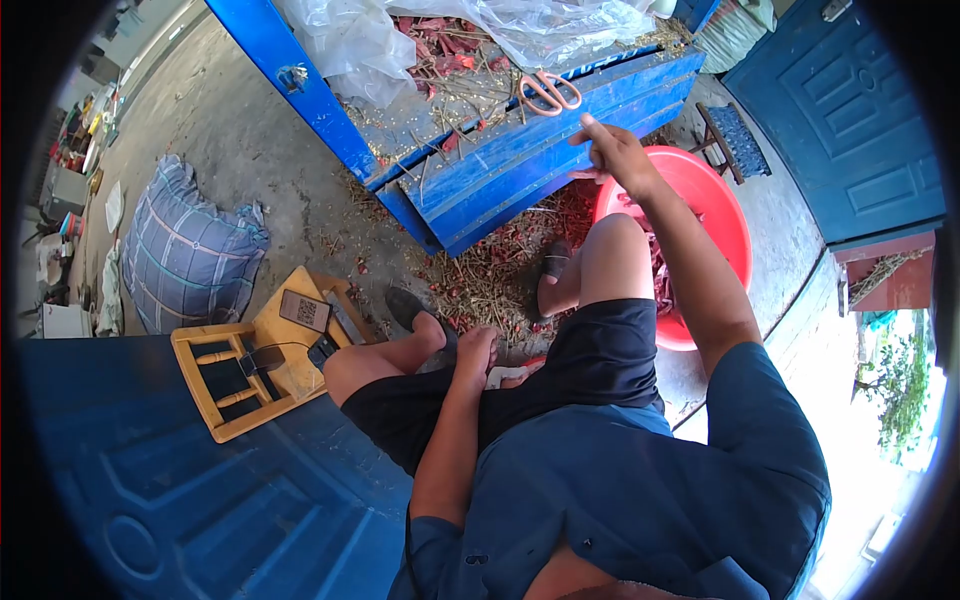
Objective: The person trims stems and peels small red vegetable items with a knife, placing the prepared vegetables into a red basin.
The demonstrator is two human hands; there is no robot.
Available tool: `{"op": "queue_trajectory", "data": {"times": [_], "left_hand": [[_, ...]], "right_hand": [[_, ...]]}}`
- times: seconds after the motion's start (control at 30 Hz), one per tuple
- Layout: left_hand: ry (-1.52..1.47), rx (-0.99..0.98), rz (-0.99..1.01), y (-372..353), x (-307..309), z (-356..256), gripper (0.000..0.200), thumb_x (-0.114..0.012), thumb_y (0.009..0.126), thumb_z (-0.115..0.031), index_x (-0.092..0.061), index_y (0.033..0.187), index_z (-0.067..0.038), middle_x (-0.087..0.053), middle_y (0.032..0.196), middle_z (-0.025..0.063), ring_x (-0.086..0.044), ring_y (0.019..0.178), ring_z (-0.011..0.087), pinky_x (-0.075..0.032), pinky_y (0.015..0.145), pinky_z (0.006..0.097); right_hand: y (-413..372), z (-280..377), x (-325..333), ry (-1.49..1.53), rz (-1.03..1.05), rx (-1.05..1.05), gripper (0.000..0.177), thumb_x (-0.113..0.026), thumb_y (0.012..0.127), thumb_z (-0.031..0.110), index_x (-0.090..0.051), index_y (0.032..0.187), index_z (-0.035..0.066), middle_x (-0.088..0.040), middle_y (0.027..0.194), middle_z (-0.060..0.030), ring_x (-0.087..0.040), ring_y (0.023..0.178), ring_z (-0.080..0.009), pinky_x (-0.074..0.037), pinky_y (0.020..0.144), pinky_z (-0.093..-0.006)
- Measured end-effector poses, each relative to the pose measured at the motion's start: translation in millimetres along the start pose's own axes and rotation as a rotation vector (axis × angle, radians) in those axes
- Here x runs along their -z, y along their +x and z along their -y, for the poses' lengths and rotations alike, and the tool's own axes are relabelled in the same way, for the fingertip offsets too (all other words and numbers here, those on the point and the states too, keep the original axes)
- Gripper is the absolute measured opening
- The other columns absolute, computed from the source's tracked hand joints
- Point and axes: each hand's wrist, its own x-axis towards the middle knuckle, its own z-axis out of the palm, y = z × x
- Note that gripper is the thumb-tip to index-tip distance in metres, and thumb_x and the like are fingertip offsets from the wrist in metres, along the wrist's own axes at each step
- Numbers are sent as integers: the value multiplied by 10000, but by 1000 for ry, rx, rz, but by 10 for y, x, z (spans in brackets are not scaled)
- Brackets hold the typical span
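My right hand (615,158) is raised above the near edge of a red plastic basin (735,225), its thumb and a finger stretched towards a pair of scissors. Those scissors (548,93), with orange-pink handles, lie at the edge of the blue metal bench (560,150), apart from my hand. Low between my thighs, my left hand (478,350) is closed, and whatever it may hold is hidden. Close beside it is a small white object (497,377), partly covered. Dry red pieces (440,45) with thin stems, resembling dried chillies, lie on the bench; more red pieces show inside the basin.
Clear plastic sheeting (360,45) covers part of the bench. Stems and red scraps (490,285) litter the floor around my feet. A wooden chair (285,360) bearing a phone (305,310) stands left, near a plaid stuffed sack (190,245). A small stool (735,140) stands beyond the basin.
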Motion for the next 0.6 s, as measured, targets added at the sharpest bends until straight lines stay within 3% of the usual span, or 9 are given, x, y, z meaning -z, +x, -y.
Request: {"op": "queue_trajectory", "data": {"times": [0.07, 0.13, 0.2, 0.3, 0.33, 0.4, 0.47, 0.53, 0.6], "left_hand": [[-2, 38, -16, 31, 5, 9, 105, -583, 887, -154, -645, 868, -72, -457, 588, -47, -374, 445, 60, -267, 407, 226], [0, 48, -8, 98, 18, 38, 106, -586, 889, -155, -649, 872, -72, -455, 585, -47, -372, 440, 60, -267, 401, 230], [50, 42, -5, 133, -33, 14, 101, -578, 885, -163, -625, 871, -75, -445, 603, -48, -378, 478, 55, -279, 430, 238], [69, 110, 23, 268, -71, 54, 97, -579, 883, -155, -624, 859, -73, -441, 599, -50, -380, 472, 52, -265, 420, 231], [72, 115, 21, 284, -112, 29, 97, -579, 883, -155, -624, 859, -73, -441, 599, -50, -380, 472, 52, -265, 420, 231], [98, 109, 27, 270, -173, 3, 97, -575, 887, -151, -626, 860, -73, -436, 595, -56, -378, 467, 48, -257, 412, 221], [96, 120, 44, 360, -163, 52, 119, -577, 902, -171, -638, 863, -76, -449, 597, -51, -375, 459, 51, -272, 414, 223], [92, 116, 57, 384, -148, 81, 142, -578, 917, -191, -650, 867, -79, -461, 599, -46, -371, 451, 53, -287, 415, 224], [77, 106, -16, 390, -119, 71, 97, -568, 893, -146, -633, 862, -81, -437, 594, -60, -376, 469, 42, -259, 417, 216]], "right_hand": [[-211, -306, 376, -262, -164, 12, 601, -513, 987, 520, -654, 991, -64, -399, 595, 14, -495, 521, -97, -471, 507, -274], [-418, -828, 775, -230, -193, -154, 494, -553, 980, 431, -666, 985, -50, -612, 697, -111, -697, 758, -179, -538, 642, -327], [-649, -1394, 1101, -1002, -299, -188, 422, -618, 940, 388, -672, 1054, -15, -682, 963, -183, -713, 910, -276, -565, 747, -399], [-807, -1616, 1146, -1201, -455, -13, 348, -661, 913, 305, -674, 1107, 17, -673, 1101, -180, -694, 983, -292, -555, 810, -403], [-697, -1462, 1056, -1199, -452, -19, 348, -661, 913, 305, -674, 1107, 17, -673, 1101, -180, -694, 983, -292, -555, 810, -403], [-370, -1072, 768, -675, -387, 226, 303, -671, 906, 240, -676, 1123, 29, -670, 1102, -166, -695, 948, -274, -558, 781, -388], [-20, -553, 310, -427, -320, 366, 264, -663, 905, 197, -679, 1117, 41, -673, 1067, -159, -692, 884, -261, -555, 748, -372], [327, 2, -144, -404, -215, 507, 243, -662, 890, 146, -681, 1108, 43, -671, 1027, -152, -680, 835, -276, -543, 766, -370], [847, 245, -500, -554, -163, 747, 267, -658, 885, 163, -672, 1127, 51, -663, 1064, -155, -669, 909, -308, -521, 835, -389]]}}
